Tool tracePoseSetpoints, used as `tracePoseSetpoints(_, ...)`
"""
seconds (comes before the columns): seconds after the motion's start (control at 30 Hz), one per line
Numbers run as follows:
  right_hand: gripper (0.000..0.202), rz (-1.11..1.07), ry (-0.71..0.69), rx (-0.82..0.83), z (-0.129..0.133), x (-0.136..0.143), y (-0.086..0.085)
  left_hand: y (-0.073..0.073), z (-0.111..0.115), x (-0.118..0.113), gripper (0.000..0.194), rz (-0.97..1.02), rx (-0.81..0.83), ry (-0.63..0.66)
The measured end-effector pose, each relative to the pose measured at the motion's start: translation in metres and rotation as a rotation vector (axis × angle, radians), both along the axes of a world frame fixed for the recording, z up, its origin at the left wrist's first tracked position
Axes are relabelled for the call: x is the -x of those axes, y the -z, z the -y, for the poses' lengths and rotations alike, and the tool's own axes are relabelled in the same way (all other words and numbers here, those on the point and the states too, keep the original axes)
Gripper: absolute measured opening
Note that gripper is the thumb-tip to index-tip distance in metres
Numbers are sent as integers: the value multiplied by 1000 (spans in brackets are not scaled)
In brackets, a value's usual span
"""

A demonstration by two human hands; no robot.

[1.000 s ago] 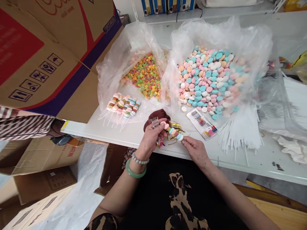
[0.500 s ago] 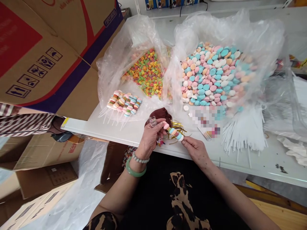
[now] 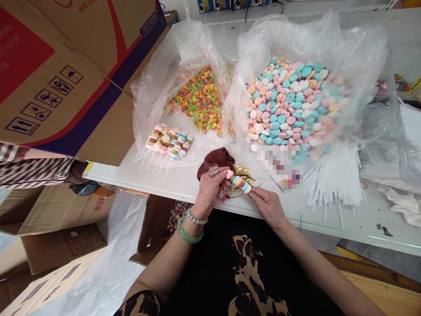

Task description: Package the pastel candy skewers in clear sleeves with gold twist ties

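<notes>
I have both hands close together over the front edge of the table [image 3: 171, 186], joined by the candy stick [image 3: 238, 181] that slants between them. The left hand [image 3: 209, 186] pinches its pink upper end between thumb and fingers; the right hand [image 3: 268, 206] grips the other end, just past the white disc. A small clear scrap [image 3: 213, 169] juts from the left hand's fingers, too small for me to make out. On the left wrist I see a bead bracelet [image 3: 196, 218] and a green bangle [image 3: 188, 233].

Right behind the left hand lies a dark red cloth [image 3: 217, 158], with gold ties [image 3: 245, 172] beside it, behind the candy stick. Farther back, one open bag [image 3: 194, 37] holds small candy rings [image 3: 204, 103], and another to its right holds pastel discs [image 3: 286, 107]. Threaded sticks [image 3: 171, 141] lie in a pile to the left; bare white sticks [image 3: 332, 182] lie fanned out to the right.
</notes>
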State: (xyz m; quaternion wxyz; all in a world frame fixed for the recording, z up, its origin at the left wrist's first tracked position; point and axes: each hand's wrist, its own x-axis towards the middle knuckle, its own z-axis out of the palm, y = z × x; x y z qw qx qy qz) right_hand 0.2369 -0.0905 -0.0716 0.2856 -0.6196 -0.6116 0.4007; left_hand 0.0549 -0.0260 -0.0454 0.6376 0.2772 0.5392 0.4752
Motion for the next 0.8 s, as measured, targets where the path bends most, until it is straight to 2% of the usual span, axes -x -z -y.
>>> tracePoseSetpoints(0.13, 31, 96, 24, 0, -1, 7, -2, 7, 3, -11, 22, -65, -40, -11)
tracePoseSetpoints(0.27, 33, 110, 55, 6, -2, 9, 0, 13, 5, -15, 19, -66, -3, 26)
tracePoseSetpoints(0.47, 29, 41, 13, 36, -3, 8, -2, 13, 8, -16, 31, 27, 9, -10)
tracePoseSetpoints(0.67, 30, -243, 45, 41, -2, 20, 2, 2, 11, -24, 35, 18, -53, -44)
tracePoseSetpoints(0.8, 26, -546, 175, 157, -5, 16, 0, -5, 7, -11, 43, 76, -35, -30)
